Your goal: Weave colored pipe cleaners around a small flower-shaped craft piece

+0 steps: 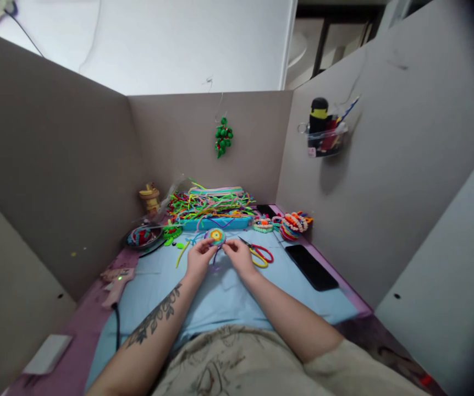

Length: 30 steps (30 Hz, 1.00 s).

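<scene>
A round coiled disc [215, 236] with rainbow rings, seemingly wound from pipe cleaners, is held up in front of me. My left hand [200, 255] pinches its lower left edge. With thumb and fingers together, my right hand [239, 256] grips the lower right edge. A purple strand [215, 257] hangs down between the two hands. Just right of my right hand lie scissors [260, 256] with red and yellow handles. A yellow-green pipe cleaner [183, 254] rests on the cloth left of my left hand.
Behind the hands, a blue tray [216, 223] is heaped with colourful pipe cleaners [212, 203]. A phone [311, 267] and woven figures [293, 224] are at right. A pink glue gun [118, 287], a dark bowl [142, 237] and a white box [48, 354] are at left. Partition walls enclose the table.
</scene>
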Tool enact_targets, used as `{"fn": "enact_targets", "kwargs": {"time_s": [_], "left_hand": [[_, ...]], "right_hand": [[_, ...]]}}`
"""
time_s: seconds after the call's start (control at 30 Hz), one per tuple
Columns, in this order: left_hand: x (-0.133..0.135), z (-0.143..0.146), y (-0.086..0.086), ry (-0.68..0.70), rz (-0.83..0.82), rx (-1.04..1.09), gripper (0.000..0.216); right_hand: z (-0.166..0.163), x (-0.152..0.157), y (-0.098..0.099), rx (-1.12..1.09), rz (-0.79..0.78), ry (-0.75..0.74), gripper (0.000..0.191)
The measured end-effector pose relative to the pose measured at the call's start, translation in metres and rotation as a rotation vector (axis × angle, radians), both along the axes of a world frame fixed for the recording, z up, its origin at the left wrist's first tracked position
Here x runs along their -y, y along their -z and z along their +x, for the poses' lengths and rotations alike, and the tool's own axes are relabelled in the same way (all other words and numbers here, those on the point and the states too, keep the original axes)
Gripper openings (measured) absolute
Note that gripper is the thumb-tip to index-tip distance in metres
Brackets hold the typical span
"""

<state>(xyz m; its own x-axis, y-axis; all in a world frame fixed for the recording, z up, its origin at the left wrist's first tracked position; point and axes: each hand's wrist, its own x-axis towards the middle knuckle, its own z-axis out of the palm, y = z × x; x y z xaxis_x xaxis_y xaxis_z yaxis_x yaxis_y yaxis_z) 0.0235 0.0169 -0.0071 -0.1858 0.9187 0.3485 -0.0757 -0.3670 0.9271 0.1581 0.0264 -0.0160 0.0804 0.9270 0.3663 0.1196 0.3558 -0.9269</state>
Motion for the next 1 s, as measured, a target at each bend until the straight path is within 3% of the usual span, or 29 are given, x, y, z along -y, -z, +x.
{"fn": "enact_targets", "kwargs": {"time_s": [0.27,0.7,0.87,1.0], "left_hand": [[0.0063,0.0051,-0.0053,-0.027,-0.003,-0.016,0.031],[0.0078,0.0037,-0.0059,0.106,-0.08,0.009,0.035],[0.0064,0.003,-0.0037,0.12,-0.098,0.004,0.038],[0.0062,0.0031,-0.0035,0.114,-0.089,0.003,0.037]], "right_hand": [[-0.0049,0.0018,0.0018,-0.044,0.058,-0.002,0.023],[-0.0023,-0.003,0.0045,-0.285,-0.139,-0.064,0.029],[0.0006,-0.0027,0.0002,-0.34,-0.25,-0.198,0.03],[0.0029,-0.0018,-0.0028,-0.317,-0.243,-0.251,0.032]]}}
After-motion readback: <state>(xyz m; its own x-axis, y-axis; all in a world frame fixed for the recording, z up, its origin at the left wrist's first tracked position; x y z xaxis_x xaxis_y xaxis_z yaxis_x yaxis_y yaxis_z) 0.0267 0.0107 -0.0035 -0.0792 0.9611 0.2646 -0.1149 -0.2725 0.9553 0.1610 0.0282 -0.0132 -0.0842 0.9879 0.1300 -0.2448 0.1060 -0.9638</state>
